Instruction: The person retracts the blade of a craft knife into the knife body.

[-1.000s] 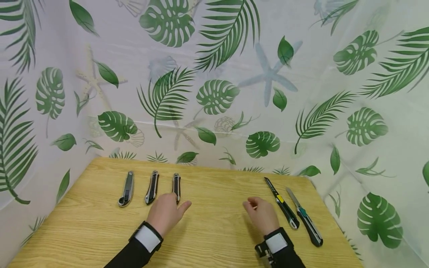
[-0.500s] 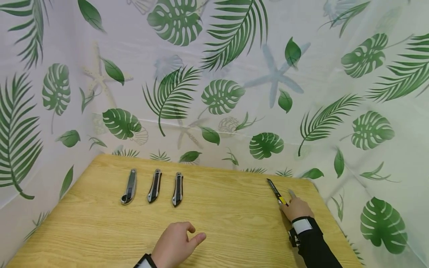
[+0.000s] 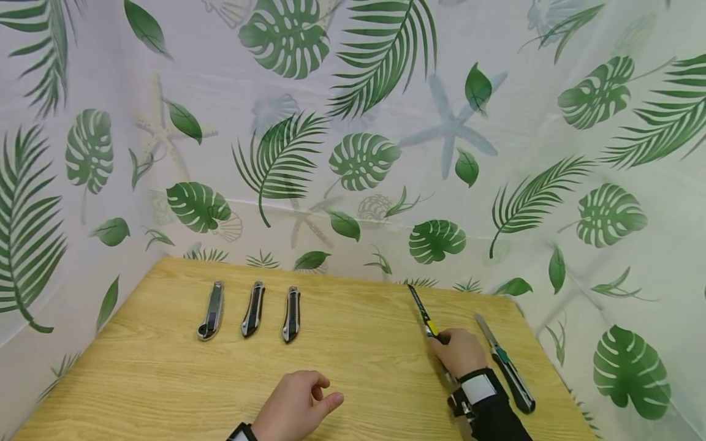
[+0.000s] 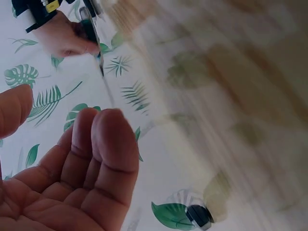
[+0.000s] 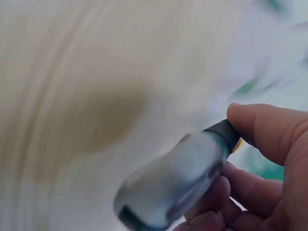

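My right hand (image 3: 462, 354) pinches a utility knife (image 3: 421, 311) with a yellow slider, its dark blade extended and pointing to the back of the table. In the right wrist view the knife's thick handle end (image 5: 171, 180) shows, blurred, between thumb and curled fingers. Just right of that hand lies a second utility knife (image 3: 513, 375) with a teal slider and its blade out. Low in the middle, my left hand (image 3: 296, 404) hovers with loosely bent fingers and holds nothing. The left wrist view shows its palm (image 4: 62, 202) and relaxed fingers.
Three utility knives stand in a row at the back left: a grey one (image 3: 211, 312), a black and silver one (image 3: 252, 310) and a similar one (image 3: 292, 315). A leaf-patterned cloth (image 3: 375, 245) rises behind the wooden table (image 3: 358, 343).
My left hand has drawn back from the row of knives toward the front. My right hand went right, took hold of the yellow-slider utility knife and has moved it left.
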`<control>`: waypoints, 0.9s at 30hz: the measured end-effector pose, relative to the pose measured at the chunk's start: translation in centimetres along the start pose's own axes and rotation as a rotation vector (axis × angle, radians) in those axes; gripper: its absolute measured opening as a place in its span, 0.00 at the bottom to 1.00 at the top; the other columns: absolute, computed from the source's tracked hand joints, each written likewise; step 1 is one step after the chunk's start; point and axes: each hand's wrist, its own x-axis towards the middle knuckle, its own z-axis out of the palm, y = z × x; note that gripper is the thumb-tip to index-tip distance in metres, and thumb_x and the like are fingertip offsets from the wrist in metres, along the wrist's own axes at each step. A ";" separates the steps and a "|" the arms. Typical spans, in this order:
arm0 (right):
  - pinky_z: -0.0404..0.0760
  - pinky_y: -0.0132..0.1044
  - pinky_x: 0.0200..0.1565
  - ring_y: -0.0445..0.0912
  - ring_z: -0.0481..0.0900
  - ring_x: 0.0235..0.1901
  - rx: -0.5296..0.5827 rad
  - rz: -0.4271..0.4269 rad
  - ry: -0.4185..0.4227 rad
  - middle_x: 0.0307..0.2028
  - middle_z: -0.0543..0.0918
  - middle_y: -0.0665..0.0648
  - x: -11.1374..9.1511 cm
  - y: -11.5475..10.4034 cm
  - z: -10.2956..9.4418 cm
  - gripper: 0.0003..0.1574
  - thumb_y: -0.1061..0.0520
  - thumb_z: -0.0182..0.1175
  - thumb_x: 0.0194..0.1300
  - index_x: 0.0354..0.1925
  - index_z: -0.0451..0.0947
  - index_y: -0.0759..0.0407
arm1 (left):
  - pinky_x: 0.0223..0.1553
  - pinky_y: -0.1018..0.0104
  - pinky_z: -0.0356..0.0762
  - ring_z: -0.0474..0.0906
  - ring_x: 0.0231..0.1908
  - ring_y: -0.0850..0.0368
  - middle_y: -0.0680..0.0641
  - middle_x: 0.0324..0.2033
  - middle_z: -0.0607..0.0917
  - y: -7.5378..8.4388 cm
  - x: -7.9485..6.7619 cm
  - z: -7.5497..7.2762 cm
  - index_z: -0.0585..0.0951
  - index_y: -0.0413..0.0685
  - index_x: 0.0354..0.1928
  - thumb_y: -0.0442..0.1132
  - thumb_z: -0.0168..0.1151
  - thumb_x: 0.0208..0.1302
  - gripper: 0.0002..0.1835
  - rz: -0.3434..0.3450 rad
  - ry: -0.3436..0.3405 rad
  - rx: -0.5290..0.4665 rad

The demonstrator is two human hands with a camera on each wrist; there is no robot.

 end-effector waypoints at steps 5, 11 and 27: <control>0.83 0.42 0.37 0.45 0.84 0.35 0.461 -0.092 -0.119 0.37 0.87 0.53 -3.7 -8.3 0.4 0.25 0.44 0.68 0.68 0.50 0.85 0.64 | 0.31 0.65 0.79 0.81 0.32 0.60 0.46 0.44 0.86 0.4 -0.1 0.4 0.81 0.37 0.58 0.53 0.64 0.72 0.26 0.050 -0.017 -0.137; 0.84 0.41 0.35 0.47 0.86 0.35 0.813 -0.136 -0.262 0.40 0.86 0.57 -7.8 -15.2 0.4 0.27 0.44 0.67 0.69 0.53 0.80 0.64 | 0.36 0.67 0.82 0.85 0.39 0.60 0.41 0.54 0.84 1.0 -0.6 1.2 0.76 0.40 0.66 0.55 0.61 0.73 0.30 0.095 0.047 -0.282; 0.74 0.33 0.30 0.44 0.73 0.27 1.018 -0.136 -0.193 0.33 0.83 0.55 -9.1 -17.6 -0.1 0.19 0.47 0.62 0.74 0.48 0.85 0.62 | 0.22 0.72 0.71 0.73 0.21 0.64 0.52 0.22 0.78 0.7 -1.1 0.8 0.81 0.43 0.56 0.47 0.53 0.79 0.17 0.165 -0.037 -0.483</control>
